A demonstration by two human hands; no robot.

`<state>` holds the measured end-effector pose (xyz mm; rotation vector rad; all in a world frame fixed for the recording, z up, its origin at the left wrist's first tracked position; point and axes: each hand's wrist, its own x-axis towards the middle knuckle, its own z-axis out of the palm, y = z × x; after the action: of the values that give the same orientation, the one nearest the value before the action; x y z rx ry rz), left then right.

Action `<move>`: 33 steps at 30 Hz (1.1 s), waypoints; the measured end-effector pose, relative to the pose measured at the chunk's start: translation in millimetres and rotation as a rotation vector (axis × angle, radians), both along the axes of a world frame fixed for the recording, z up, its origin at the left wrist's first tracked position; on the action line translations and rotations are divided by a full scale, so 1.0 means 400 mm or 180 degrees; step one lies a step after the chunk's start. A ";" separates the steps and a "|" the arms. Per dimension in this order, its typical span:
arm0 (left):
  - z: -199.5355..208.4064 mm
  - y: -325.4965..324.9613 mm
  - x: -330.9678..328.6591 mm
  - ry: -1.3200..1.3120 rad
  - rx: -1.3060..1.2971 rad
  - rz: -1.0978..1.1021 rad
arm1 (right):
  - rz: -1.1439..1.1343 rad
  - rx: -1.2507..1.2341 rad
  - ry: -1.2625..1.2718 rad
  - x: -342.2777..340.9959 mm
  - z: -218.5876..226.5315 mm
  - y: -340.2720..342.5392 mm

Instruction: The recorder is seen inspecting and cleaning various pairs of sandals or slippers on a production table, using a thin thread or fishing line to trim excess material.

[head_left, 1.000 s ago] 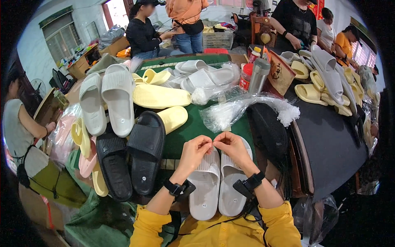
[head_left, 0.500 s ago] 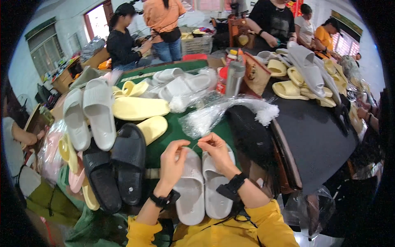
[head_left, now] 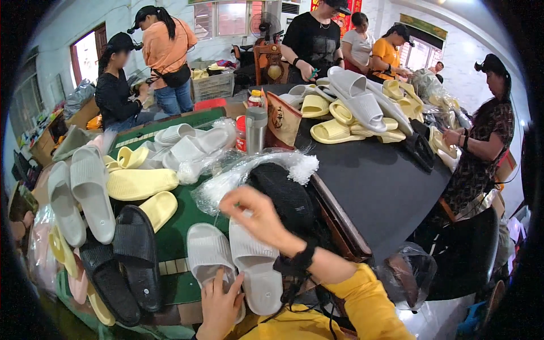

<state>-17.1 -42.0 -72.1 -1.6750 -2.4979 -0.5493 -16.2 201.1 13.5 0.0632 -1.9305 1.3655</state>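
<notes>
A pair of light grey slide slippers lies side by side before me, toes pointing away. On the left grey slipper (head_left: 209, 243) rests my left hand (head_left: 221, 303), its fingers spread over the strap opening and footbed edge. My right hand (head_left: 255, 212) hovers above the toe of the right grey slipper (head_left: 258, 277). Its fingers are curled but smeared by motion, and anything between them cannot be made out. Just beyond it lies a clear plastic bag (head_left: 226, 184) with white strands, one bundle (head_left: 303, 169) sticking out beside a black mesh item (head_left: 280, 190).
Black slippers (head_left: 136, 255), grey slippers (head_left: 90, 192) and yellow slippers (head_left: 141, 184) lie to the left on the green mat (head_left: 175, 226). A steel flask (head_left: 256, 130) stands behind the bag. Slippers pile up on the dark table (head_left: 362, 187) to the right. Several people work around.
My hands, earlier pinching together over the slipper toes with a thin strand between them, have parted. The left has dropped back onto the left slipper. The view has swung right.
</notes>
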 end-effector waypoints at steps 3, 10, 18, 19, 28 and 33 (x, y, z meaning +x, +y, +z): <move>-0.028 0.006 -0.002 0.0176 0.0136 -0.0056 | -0.0372 -0.0453 0.0164 0.078 0.133 0.147; 0.001 0.019 0.007 0.0287 0.0088 0.0006 | -0.2149 -0.2431 0.1460 0.330 0.208 0.662; 0.007 0.038 -0.017 0.0176 -0.0178 -0.0208 | -0.2181 -0.1709 0.0146 0.583 -0.046 1.072; -0.003 0.042 -0.021 0.0116 -0.0258 -0.0305 | -0.2134 -0.1687 0.0213 0.587 -0.051 1.104; -0.015 0.066 -0.007 0.0115 0.0089 -0.0167 | -0.1398 -0.3033 0.0931 0.505 -0.029 1.208; -0.008 0.076 -0.034 -0.0029 0.0537 -0.0181 | -0.0826 -0.3177 0.1283 0.571 0.025 1.102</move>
<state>-30.9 -11.7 -75.3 -1.6879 -2.3417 -0.7520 212.1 642.0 23.5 -0.3539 -0.7593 1.8065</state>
